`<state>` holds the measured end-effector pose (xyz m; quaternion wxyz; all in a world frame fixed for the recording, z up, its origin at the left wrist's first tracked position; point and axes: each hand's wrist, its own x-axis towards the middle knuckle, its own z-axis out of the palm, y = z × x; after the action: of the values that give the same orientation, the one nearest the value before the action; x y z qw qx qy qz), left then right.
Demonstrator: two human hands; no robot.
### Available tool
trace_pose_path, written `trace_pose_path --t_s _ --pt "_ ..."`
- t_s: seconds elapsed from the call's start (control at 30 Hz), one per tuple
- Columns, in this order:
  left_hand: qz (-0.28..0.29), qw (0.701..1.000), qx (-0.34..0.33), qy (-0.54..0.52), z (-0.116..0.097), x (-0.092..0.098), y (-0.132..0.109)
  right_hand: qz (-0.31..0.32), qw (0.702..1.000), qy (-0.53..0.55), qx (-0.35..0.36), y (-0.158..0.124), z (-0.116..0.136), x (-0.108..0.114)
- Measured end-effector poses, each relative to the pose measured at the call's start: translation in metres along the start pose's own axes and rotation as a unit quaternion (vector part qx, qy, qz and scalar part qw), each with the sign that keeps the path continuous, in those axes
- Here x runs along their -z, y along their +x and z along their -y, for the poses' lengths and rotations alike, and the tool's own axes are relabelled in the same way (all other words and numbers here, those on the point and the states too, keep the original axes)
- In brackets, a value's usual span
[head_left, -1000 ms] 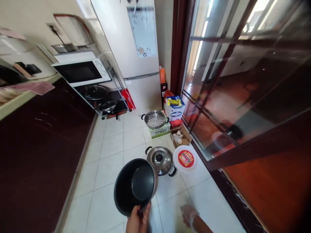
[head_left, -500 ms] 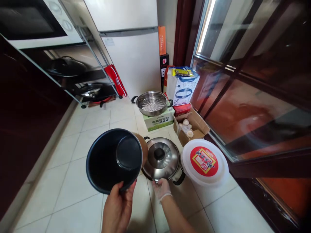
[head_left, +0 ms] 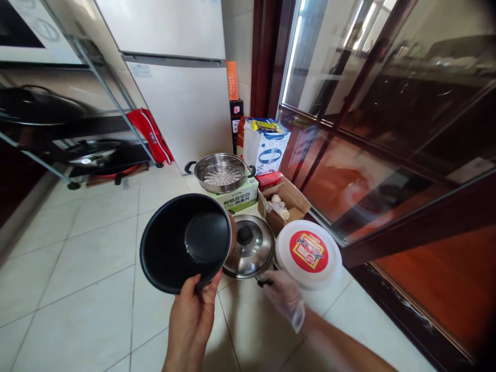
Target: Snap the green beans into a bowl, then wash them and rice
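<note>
A dark-lined round inner pot (head_left: 163,248) is tilted with its opening toward me. My left hand (head_left: 194,305) grips its lower rim, thumb inside and fingers beneath. My right hand (head_left: 282,294), in a clear plastic glove, is at the black side handle of a steel pan; motion blurs its fingers, so its hold is unclear. A steel and glass lid (head_left: 256,250) with a black knob covers that pan on the floor. Just right of it is a white round tub (head_left: 329,258) with a red label on its lid.
A steel steamer tray (head_left: 220,173) rests on a green box (head_left: 242,196). Beside it are an open carton (head_left: 300,204) with white items and a blue-white box (head_left: 263,150). Fridge behind, shelf rack with pans at left, glass door at right.
My right hand has moved right, from the lid's front edge to the pan's side handle. The view has shifted, and my left hand still holds the pot.
</note>
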<state>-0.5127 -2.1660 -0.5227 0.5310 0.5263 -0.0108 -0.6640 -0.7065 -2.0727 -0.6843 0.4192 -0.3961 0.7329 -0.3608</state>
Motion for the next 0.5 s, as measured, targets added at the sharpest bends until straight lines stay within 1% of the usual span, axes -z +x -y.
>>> trace_pose_path --t_s 0.03,0.07,0.1,0.13,0.17,0.2,0.23,0.3,0.37,0.4,0.47,0.5 --pt "0.007 1.000 -0.002 0.002 0.001 -0.001 0.001 -0.021 0.985 -0.165 0.041 -0.006 0.001 0.025" --pt "0.015 1.000 -0.006 0.004 0.001 -0.002 0.001 -0.037 0.951 -0.302 0.046 -0.010 0.002 0.047" --pt "0.022 1.000 -0.010 0.006 0.002 -0.002 0.001 -0.047 0.910 -0.410 0.039 -0.013 0.002 0.066" --pt "0.027 1.000 -0.014 0.008 0.002 -0.003 0.000 -0.042 0.873 -0.485 0.037 -0.016 0.002 0.079" --pt "0.029 0.999 -0.015 0.009 0.003 -0.003 -0.001 -0.038 0.842 -0.538 0.032 -0.017 0.000 0.087" --pt "0.029 0.999 -0.014 0.011 0.003 -0.003 -0.003 -0.030 0.820 -0.571 0.031 -0.019 -0.002 0.091" --pt "0.027 0.999 -0.012 0.013 0.003 -0.003 -0.004 -0.022 0.808 -0.588 0.032 -0.020 -0.004 0.091" --pt "0.018 1.000 -0.005 0.014 0.004 -0.004 -0.006 -0.008 0.802 -0.596 0.036 -0.022 -0.008 0.086" --pt "0.010 1.000 -0.004 0.013 0.006 -0.004 -0.007 -0.004 0.812 -0.582 0.046 -0.023 -0.010 0.084" --pt "0.007 1.000 -0.006 0.014 0.008 -0.005 -0.007 -0.006 0.821 -0.568 0.056 -0.024 -0.009 0.086" --pt "0.004 1.000 -0.013 0.020 0.011 -0.005 -0.008 -0.035 0.844 -0.528 0.080 -0.027 -0.006 0.101" --pt "0.006 1.000 -0.017 0.024 0.014 -0.006 -0.008 -0.068 0.858 -0.500 0.094 -0.029 -0.004 0.113"
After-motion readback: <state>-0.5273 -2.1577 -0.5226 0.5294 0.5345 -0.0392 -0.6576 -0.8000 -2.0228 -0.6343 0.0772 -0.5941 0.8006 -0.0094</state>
